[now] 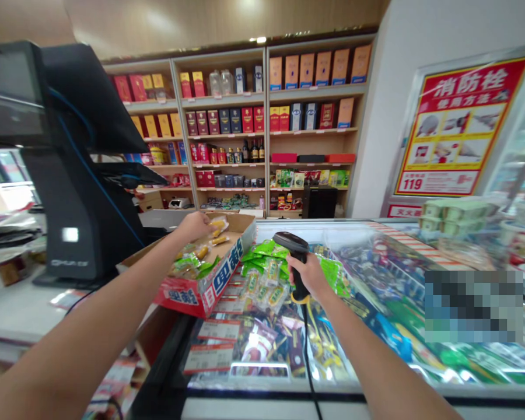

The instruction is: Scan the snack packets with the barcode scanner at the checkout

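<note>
My right hand [305, 273] is wrapped around the handle of a black barcode scanner [291, 242], whose cable hangs down toward me. Over the far side of a red and white cardboard box [188, 294], my left hand [195, 225] pinches a small clear packet with yellow contents [219, 224]. More yellow snack packets [201, 252] and some green bags lie inside the box. On the glass beside it, below the scanner, rest several small clear packets with green and yellow labels [272, 271]. Bright green bags [262, 249] lie behind them.
A black checkout terminal [74, 204] stands at the left on a white counter [13, 312]. The glass-topped freezer [262, 379] holds many colourful packages under its lid. Egg cartons [457, 217] sit at the right. Shelves of boxes and bottles [227, 137] line the back wall.
</note>
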`<state>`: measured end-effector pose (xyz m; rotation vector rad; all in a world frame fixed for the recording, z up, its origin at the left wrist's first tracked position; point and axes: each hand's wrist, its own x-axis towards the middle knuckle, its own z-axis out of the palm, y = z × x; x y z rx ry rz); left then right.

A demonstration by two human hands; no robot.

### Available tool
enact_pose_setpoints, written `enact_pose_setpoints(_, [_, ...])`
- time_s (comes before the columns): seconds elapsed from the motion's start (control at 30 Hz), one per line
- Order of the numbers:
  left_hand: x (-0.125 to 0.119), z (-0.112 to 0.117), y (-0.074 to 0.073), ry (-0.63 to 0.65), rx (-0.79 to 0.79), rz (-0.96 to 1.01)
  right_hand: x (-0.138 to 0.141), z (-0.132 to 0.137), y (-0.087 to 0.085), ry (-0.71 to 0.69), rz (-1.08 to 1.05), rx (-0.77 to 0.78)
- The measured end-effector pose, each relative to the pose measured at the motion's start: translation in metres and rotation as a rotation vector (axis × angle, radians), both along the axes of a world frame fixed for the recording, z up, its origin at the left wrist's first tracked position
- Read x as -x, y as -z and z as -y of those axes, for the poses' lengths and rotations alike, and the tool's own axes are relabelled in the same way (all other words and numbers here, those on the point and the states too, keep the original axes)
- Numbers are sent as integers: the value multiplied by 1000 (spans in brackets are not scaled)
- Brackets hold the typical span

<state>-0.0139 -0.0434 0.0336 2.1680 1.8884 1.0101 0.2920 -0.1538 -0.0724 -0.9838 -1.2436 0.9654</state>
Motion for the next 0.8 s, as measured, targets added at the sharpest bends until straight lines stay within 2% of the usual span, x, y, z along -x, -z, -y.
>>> enact_pose_setpoints(0.1, [-26,38,-10,174,54,532,1,-1,1,-7,21,2])
enact_pose_setpoints(0.17, [-54,65,-1,362,181,934,1,-1,1,-2,22,13])
enact_pose_setpoints(0.27, [-94,90,31,594,539,1360,2,1,-1,3,16,22])
enact_pose_setpoints(0.37, [-113,93,71,722,830,1634,1,3,-4,-3,8,27])
enact_pose_setpoints(0.47, [-114,84,101,800,891,1789,-1,5,-6,-44,-15,49])
enact_pose_setpoints(0.53, [-111,79,113,840,871,1819,-1,7,-6,-134,-58,88])
enact_pose_setpoints(0.67, [-110,79,122,874,850,1746,1,10,-6,-308,-93,161])
enact_pose_setpoints(0.8, [-112,81,122,840,778,1742,4,13,-5,-342,-75,167])
